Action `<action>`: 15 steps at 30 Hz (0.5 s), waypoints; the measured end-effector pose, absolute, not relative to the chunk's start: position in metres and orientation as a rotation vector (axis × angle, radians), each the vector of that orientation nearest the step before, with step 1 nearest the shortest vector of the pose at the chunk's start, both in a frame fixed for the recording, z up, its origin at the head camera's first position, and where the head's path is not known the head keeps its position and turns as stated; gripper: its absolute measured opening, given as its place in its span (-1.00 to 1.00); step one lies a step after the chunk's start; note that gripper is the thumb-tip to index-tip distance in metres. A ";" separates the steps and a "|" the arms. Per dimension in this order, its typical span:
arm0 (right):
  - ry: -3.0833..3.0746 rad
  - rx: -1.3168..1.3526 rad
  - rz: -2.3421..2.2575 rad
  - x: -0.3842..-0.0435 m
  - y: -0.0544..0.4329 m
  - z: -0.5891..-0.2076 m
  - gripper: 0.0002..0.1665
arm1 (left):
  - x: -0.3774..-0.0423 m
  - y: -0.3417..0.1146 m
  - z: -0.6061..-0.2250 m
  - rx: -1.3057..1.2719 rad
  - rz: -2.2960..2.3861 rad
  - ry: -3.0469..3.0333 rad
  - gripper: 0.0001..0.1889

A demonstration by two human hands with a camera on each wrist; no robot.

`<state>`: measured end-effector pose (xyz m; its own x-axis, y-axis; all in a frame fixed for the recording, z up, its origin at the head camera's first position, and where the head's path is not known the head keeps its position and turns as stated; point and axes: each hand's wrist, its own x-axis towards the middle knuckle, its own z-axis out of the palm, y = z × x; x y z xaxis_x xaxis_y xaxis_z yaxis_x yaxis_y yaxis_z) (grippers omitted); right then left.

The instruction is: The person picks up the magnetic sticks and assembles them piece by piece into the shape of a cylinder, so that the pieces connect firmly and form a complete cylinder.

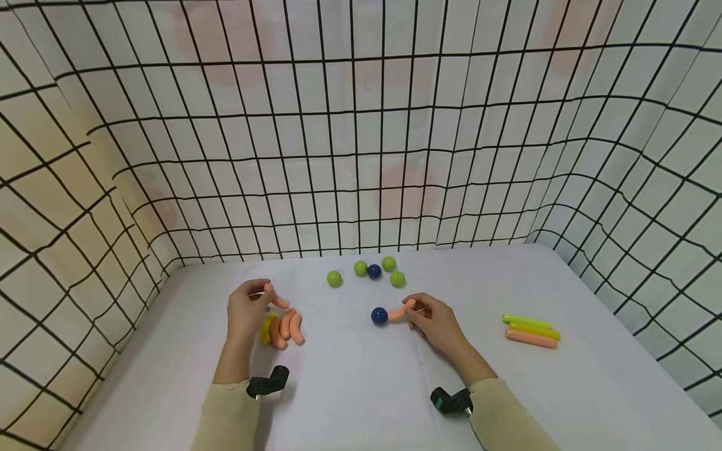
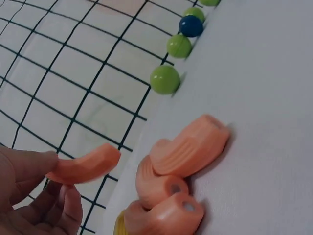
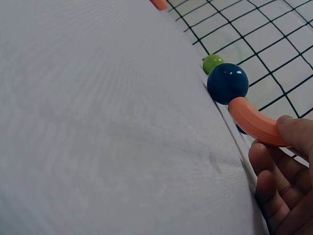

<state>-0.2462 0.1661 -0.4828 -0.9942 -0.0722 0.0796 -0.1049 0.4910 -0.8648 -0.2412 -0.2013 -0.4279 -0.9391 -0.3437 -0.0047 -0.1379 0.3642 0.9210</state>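
My left hand (image 1: 247,308) pinches one end of a curved orange rod (image 2: 93,164) between thumb and fingers, above the left part of the table. Just below it lie several more curved orange rods (image 1: 296,328), side by side, with round inserts showing in some ends in the left wrist view. Yellow curved pieces (image 1: 266,332) lie at their left, partly hidden. Nearer the middle, my right hand (image 1: 441,324) pinches another curved orange rod (image 3: 254,121) by its end. The rod's far end touches a glossy dark blue ball (image 3: 228,83).
Toward the back of the white table (image 1: 350,388) sit several green balls (image 1: 334,279) and a second blue ball (image 1: 374,271). Straight green, yellow and orange rods (image 1: 531,339) lie together at right. Black netting (image 1: 383,156) before white sheeting encloses the back and sides.
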 end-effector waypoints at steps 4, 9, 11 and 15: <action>-2.688 0.163 1.552 -0.246 0.166 -0.483 -0.76 | -0.243 -0.194 -0.429 0.338 -1.638 -2.464 -0.62; -2.690 0.161 1.557 -0.246 0.166 -0.483 -0.75 | -0.244 -0.185 -0.430 0.177 -1.641 -2.559 -0.65; -2.689 0.164 1.555 -0.246 0.166 -0.483 -0.75 | -0.244 -0.181 -0.431 0.129 -1.630 -2.596 -0.66; -2.689 0.167 1.542 -0.246 0.166 -0.483 -0.75 | -0.244 -0.174 -0.433 0.062 -1.643 -2.652 -0.62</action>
